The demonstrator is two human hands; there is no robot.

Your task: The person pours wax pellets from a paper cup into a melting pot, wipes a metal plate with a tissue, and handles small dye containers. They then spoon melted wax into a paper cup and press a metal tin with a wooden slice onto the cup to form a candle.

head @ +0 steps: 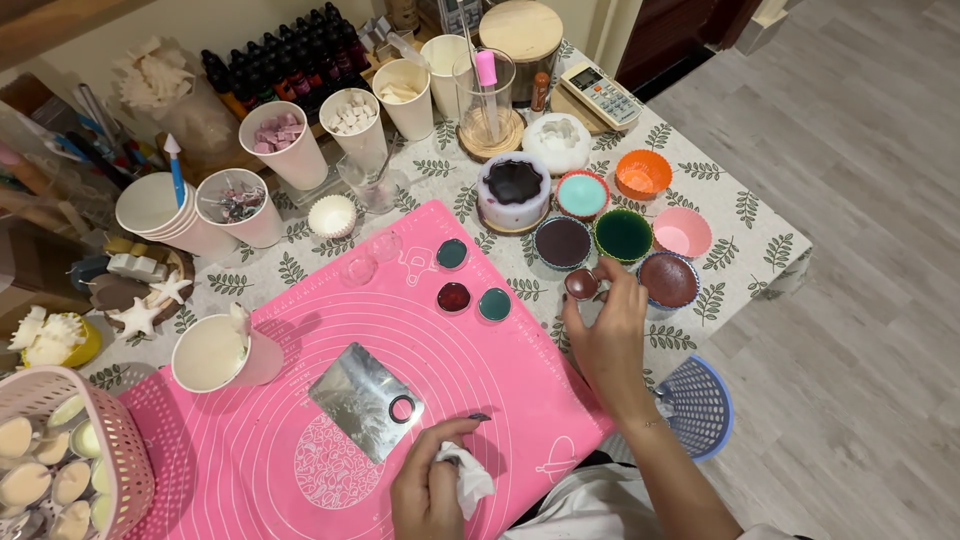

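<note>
My right hand [603, 330] holds a small round tin of dark red-brown wax [581, 284] at the right edge of the pink silicone mat [330, 400]. Low down near the mat's front edge, my left hand [432, 485] is closed around a crumpled white tissue [468, 478]. Three small round tins, two teal ones [452, 253] [494, 304] and a dark red one [453, 296], sit on the mat. A shiny metal scraper [365, 400] lies just above my left hand.
Coloured silicone cups [623, 235] with wax stand right of the mat, beside a white candle jar [513, 190]. Paper cups [290, 140] and dark dye bottles [285, 55] fill the back. A pink basket [110, 440] is at left, a blue basket [700, 405] off the table's right corner.
</note>
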